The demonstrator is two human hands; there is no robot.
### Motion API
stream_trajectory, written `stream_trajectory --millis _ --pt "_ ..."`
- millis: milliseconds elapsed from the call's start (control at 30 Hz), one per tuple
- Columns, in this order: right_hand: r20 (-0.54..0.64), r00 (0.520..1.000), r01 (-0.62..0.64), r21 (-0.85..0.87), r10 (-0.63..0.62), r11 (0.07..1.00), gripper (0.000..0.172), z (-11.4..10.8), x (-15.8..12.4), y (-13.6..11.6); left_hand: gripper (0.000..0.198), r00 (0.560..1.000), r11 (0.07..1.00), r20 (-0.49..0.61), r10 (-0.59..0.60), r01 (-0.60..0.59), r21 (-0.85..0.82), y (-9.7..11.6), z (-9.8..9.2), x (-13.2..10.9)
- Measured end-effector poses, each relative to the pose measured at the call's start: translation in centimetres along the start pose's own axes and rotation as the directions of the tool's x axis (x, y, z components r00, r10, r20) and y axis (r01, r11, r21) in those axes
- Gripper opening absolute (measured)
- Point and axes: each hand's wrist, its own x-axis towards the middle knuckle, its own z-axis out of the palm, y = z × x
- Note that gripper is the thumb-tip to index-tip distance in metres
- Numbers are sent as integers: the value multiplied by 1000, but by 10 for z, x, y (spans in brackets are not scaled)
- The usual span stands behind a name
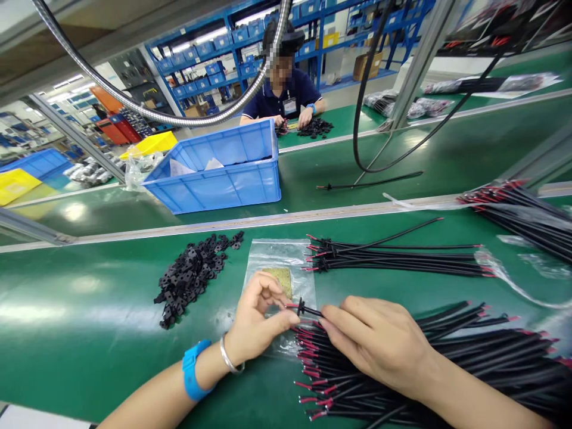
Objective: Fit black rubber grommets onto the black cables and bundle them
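Green surface (89,357) spreads out before me at a workshop station, with a person (308,92) in a dark blue shirt seated across from me, hands beside small black pieces. A heap of black cables (482,363) fills the lower right of my place, most of the red-tipped ends on its near side pointing left. Beyond a pale rail stands a blue bin (223,190), tilted in my view, with white papers inside. A smaller row of black cables (402,263) lies behind my right hand (379,339), several fitted with black pieces near their red ends. That hand is closed on one cable (314,311), gripping it just behind its fitting, above the left edge of the heap. My left hand (261,319), a blue band (195,370) and a silver bangle (227,354) at its wrist, is curled with fingertips at the cable's red end and thumb just below; whether they pinch it, I cannot tell. Under and behind that hand lies a clear plastic bag (259,253); to its left is a loose pile of black parts (192,277). A yellowish square (282,279) shows at the bag, partly covered by my fingers. Smallest of all, the black fitting (301,307) sits around the held cable, between my two hands.
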Motion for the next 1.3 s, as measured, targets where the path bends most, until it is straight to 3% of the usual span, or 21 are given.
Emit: stream_trajectory --millis 67,133,200,300,433,800,1067,1200,1300 --pt "-4 999 39 -19 -39 999 15 -1 0 0 42 975 959 120 -185 206 -197 -2 0 1" --pt "1 997 81 -13 -81 997 16 -1 0 -1 41 939 919 204 -278 321 -229 -2 1 1" --pt "17 995 102 41 -102 994 17 0 1 -2 35 955 949 187 -231 263 -172 -1 2 1" --pt "75 995 56 153 -68 987 19 3 1 -6 25 991 1000 135 9 -7 -12 3 3 1" --pt "124 991 22 216 -50 976 22 10 -1 -10 24 969 981 175 172 -184 56 6 6 -1" --pt "126 991 -83 258 52 963 20 8 1 -8 23 973 962 104 205 -220 162 2 9 -5" --pt "138 990 -79 330 35 941 25 12 0 -11 25 926 900 162 341 -372 229 4 11 -4" --pt "130 990 -85 303 47 949 19 11 0 -6 43 961 940 150 233 -262 220 0 8 -4" --pt "142 988 -99 280 61 955 17 11 0 -2 45 986 986 114 119 -131 101 -5 8 -7"
